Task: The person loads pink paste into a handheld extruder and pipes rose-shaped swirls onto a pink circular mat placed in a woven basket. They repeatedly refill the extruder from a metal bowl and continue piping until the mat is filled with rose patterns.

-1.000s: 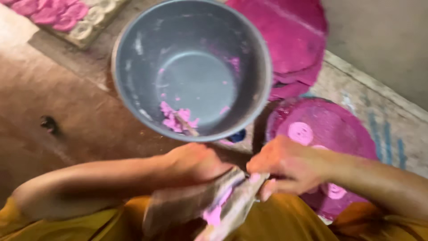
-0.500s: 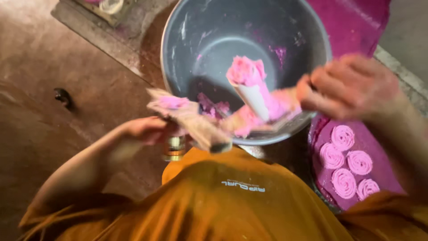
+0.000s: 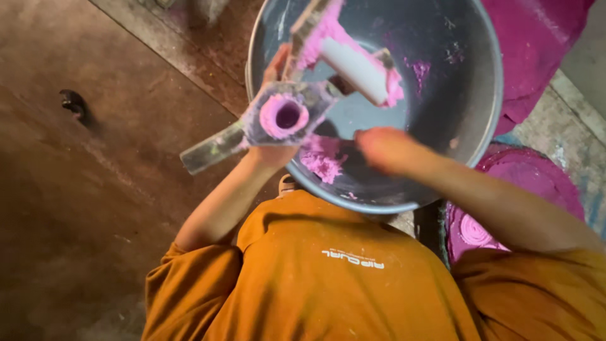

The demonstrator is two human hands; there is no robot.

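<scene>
- Starting left of the grey metal bowl [image 3: 454, 82], the brown floor [image 3: 95, 208] carries a small dark lump [image 3: 74, 104], well apart from the work.
- At the bowl's left rim, the left hand [image 3: 273, 101] is closed round a pink-smeared press tool [image 3: 284, 117]: a short tube with a hollow pink mouth facing up and a flat handle sticking out to the left, beyond the rim.
- Over the bowl's middle, a white plunger [image 3: 356, 69] coated in pink paste [image 3: 322, 161] stands clear of the tube; a clump of that paste lies on the bowl floor.
- Just inside the bowl's near rim, the right hand [image 3: 386, 148] is blurred; it looks loosely curled, and I cannot tell whether it holds anything.
- Right of the bowl, pink coils [image 3: 473, 230] sit on a pink round tray [image 3: 536, 183].
- Risk, as I judge it: the tool is slick with paste, so the grip could slip and drop it, or paste could fall past the rim onto the orange shirt [image 3: 328, 278].
</scene>
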